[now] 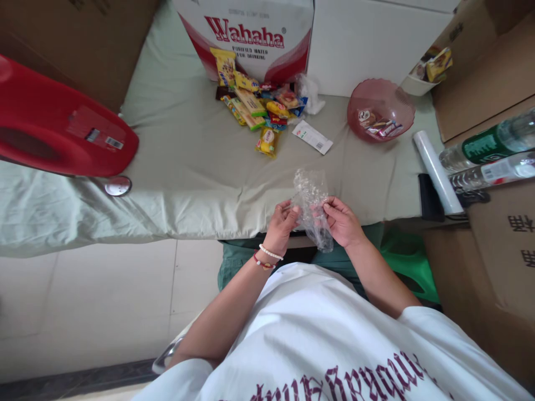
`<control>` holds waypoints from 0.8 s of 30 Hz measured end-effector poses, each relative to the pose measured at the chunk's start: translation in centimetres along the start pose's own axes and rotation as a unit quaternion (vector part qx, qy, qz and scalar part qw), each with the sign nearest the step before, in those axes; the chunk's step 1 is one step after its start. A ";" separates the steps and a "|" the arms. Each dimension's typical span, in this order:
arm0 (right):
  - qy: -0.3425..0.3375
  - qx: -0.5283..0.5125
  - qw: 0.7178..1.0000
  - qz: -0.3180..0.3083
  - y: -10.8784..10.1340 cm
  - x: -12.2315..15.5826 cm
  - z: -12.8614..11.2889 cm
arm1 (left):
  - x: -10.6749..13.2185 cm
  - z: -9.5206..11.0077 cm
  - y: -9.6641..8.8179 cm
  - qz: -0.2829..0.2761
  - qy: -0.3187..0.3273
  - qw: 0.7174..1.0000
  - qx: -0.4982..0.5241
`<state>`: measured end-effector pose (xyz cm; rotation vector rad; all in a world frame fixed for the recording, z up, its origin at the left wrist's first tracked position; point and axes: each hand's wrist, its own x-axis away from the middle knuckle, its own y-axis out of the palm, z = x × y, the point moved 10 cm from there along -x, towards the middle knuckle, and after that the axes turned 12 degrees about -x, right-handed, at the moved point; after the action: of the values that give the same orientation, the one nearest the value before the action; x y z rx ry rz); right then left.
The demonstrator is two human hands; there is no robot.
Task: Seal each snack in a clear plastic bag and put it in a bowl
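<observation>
A crumpled clear plastic bag [312,203] hangs between both of my hands above the front edge of the cloth-covered surface [188,161]. My left hand [283,220], with bead bracelets on the wrist, pinches the bag's left side. My right hand [340,220] grips its right side with closed fingers. A pile of wrapped snacks [257,106] lies further back on the cloth. To its right stands a pink translucent bowl [380,108] with a few wrapped snacks inside.
A Wahaha water carton [251,33] and a white box [376,39] stand at the back. A red plastic stool [58,122] lies at the left. A white roll [437,170], water bottles [489,147] and cardboard boxes [501,245] sit at the right. A small white packet [312,137] lies near the snacks.
</observation>
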<state>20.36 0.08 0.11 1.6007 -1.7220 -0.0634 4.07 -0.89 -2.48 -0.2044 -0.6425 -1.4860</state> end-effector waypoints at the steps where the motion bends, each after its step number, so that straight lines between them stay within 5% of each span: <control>1: 0.000 0.007 1.000 -0.001 -0.1 0.1 0.1 | -0.1 0.0 0.6 -0.018 0.000 1.000 0.003; 4: -0.024 0.034 0.999 0.013 -0.8 0.2 -0.1 | -0.5 0.0 1.2 -0.032 0.007 0.999 0.009; 7: -0.041 0.047 0.998 0.025 -1.6 0.5 -0.3 | -0.8 0.2 0.3 0.012 0.021 1.000 0.013; 14: 0.066 0.031 0.997 -0.035 -1.8 1.4 1.2 | -1.3 2.2 -1.2 0.065 0.078 0.995 -0.013; 19: 0.046 0.013 0.998 -0.029 -1.8 1.2 0.9 | -2.0 3.8 -3.3 0.107 0.110 0.988 -0.027; 21: 0.022 0.015 1.000 -0.005 -1.9 0.8 0.6 | -2.1 4.1 -3.8 0.099 0.109 0.989 -0.012; 24: 0.000 0.024 0.999 0.022 -1.7 0.3 0.7 | -2.0 3.0 -2.8 0.012 0.037 0.997 0.068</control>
<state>21.37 -0.88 -1.13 1.5977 -1.7698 -0.0002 0.65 2.08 -1.77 -0.0520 -0.6763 -1.4151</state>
